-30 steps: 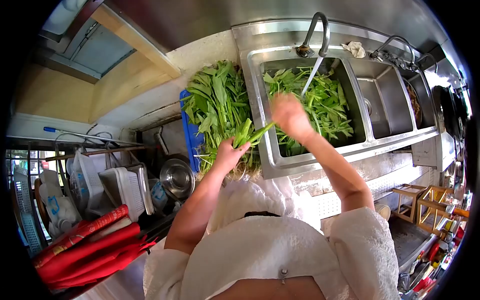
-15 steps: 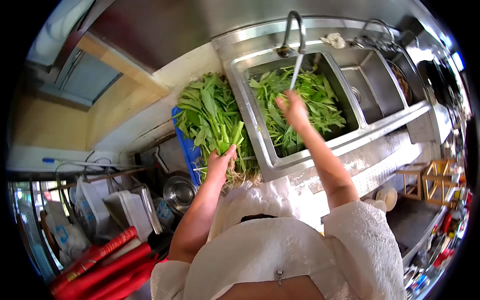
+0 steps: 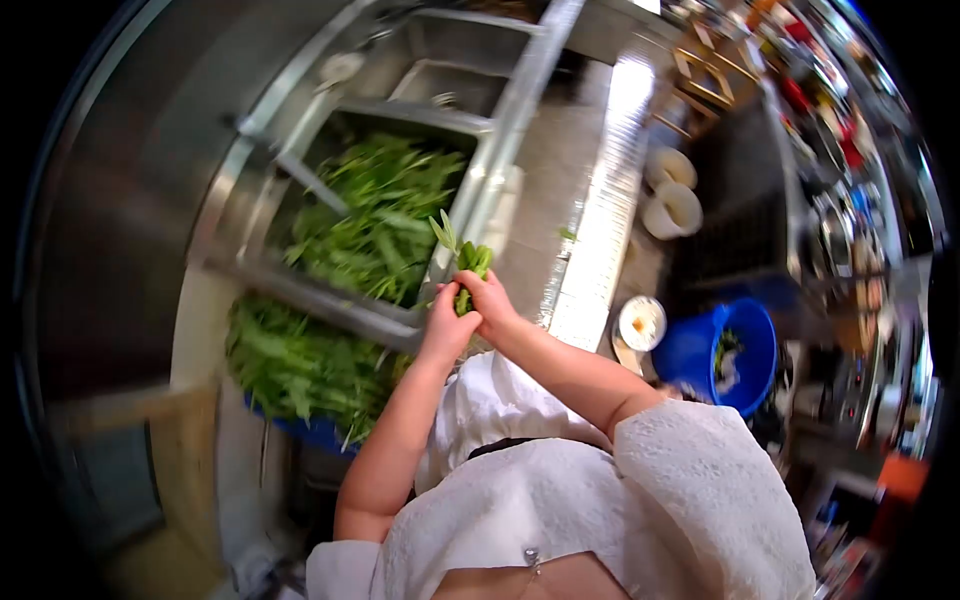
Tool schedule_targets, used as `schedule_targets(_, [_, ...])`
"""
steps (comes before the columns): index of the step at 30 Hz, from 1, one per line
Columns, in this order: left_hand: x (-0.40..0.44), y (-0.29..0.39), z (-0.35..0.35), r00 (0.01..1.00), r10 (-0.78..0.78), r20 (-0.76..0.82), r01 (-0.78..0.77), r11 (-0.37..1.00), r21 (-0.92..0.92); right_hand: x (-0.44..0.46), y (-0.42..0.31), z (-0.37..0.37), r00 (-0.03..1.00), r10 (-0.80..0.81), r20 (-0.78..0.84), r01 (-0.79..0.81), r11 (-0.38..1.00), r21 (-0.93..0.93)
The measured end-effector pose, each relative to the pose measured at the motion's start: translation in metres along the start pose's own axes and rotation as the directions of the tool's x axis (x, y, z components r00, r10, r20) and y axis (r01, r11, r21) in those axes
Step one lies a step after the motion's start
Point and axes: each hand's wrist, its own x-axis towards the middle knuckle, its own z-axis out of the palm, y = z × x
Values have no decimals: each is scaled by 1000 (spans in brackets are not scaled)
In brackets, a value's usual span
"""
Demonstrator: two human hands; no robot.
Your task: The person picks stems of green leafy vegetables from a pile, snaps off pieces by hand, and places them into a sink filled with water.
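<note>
Both hands are close together in front of my body, just outside the sink's front edge. My left hand [image 3: 447, 322] is closed on a small bunch of green stems [image 3: 472, 262]. My right hand [image 3: 488, 300] is closed round the same bunch from the other side, its fingers partly hidden. Leafy greens [image 3: 385, 215] fill the nearest sink basin [image 3: 400, 318], under water running from a faucet [image 3: 262, 140]. More uncut-looking greens [image 3: 295, 360] lie heaped beside the sink, on a blue tray [image 3: 310, 432].
An emptier basin [image 3: 450, 88] adjoins the filled one. On the floor to the right are a blue bucket [image 3: 745, 375] with green scraps inside, a small white container [image 3: 641, 323] and two pale tubs [image 3: 672, 210]. A wooden stool [image 3: 703, 78] stands farther off.
The view has swung to the right, bringing the blue bucket into sight. My right hand has left the sink and joined my left hand at the stems.
</note>
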Motion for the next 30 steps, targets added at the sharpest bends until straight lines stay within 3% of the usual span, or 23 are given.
schedule_targets(4, [15, 6, 60, 988, 90, 126, -112, 977, 180, -3, -45, -49, 984, -48, -170, 82, 976, 202])
schedule_targets(6, [15, 22, 93, 926, 323, 194, -377, 777, 503, -1, -68, -84, 982, -36, -185, 75, 976, 206])
schedule_targets(7, [13, 28, 111, 897, 361, 254, -441, 704, 557, -1, -78, -103, 983, -1, -186, 37, 981, 191])
schedule_targets(10, [6, 63, 176, 873, 258, 413, -477, 625, 618, -10, -117, -154, 968, 7, -250, 51, 974, 223])
schedule_targets(11, [6, 71, 199, 830, 287, 479, -546, 599, 587, -21, -140, -172, 935, 22, -354, 37, 987, 158])
schedule_targets(12, [7, 79, 220, 820, 275, 502, -556, 593, 583, -28, -160, -196, 927, -44, -372, 136, 965, 226])
schedule_targets(13, [9, 86, 239, 735, 353, 579, -662, 560, 498, -25, -178, -232, 931, -58, -359, 198, 909, 367])
schedule_targets(14, [13, 92, 257, 640, 425, 640, -751, 522, 405, -37, -202, -260, 870, -271, -411, 418, 849, 324])
schedule_targets(15, [16, 95, 271, 594, 458, 661, -791, 485, 374, -44, -227, -308, 805, -329, -494, 451, 880, 149])
schedule_targets(16, [20, 96, 281, 596, 446, 667, -787, 489, 377, -70, -258, -337, 746, -432, -507, 547, 832, 95])
schedule_targets(19, [31, 90, 288, 620, 400, 675, -729, 611, 307, -134, -340, -441, 499, -506, -704, 694, 719, -24])
schedule_targets(20, [34, 81, 281, 648, 397, 651, -713, 616, 334, -152, -365, -464, 338, -522, -783, 623, 748, -230])
schedule_targets(21, [37, 66, 270, 692, 353, 630, -657, 669, 347, -164, -385, -505, 226, -611, -758, 512, 737, -441])
schedule_targets(22, [39, 50, 254, 739, 308, 599, -593, 719, 363, -172, -399, -570, 85, -769, -634, 107, 640, -761])
schedule_targets(23, [40, 29, 235, 753, 369, 545, -621, 671, 405, -182, -408, -596, -205, -841, -501, -668, 494, -556])
schedule_targets(25, [25, 1, 197, 873, 287, 395, -463, 744, 482, -192, -426, -606, -89, -705, -704, -742, 518, -425])
schedule_targets(26, [14, -10, 172, 939, 197, 283, -321, 802, 505, -179, -430, -616, 26, -794, -607, -749, 387, -538])
schedule_targets(27, [2, -21, 152, 957, 217, 192, -286, 812, 509, -159, -427, -586, 158, -859, -487, -715, 240, -657])
schedule_targets(28, [-13, -35, 134, 979, 199, 50, -199, 864, 462, -132, -419, -568, 335, -911, -242, -544, 22, -839])
schedule_targets(29, [-28, -46, 115, 989, 139, -59, -97, 885, 454, -96, -405, -559, 433, -895, -110, -426, -96, -900])
schedule_targets(30, [-43, -57, 100, 985, 77, -152, -4, 903, 430, -42, -398, -607, 592, -762, -262, -399, 5, -917])
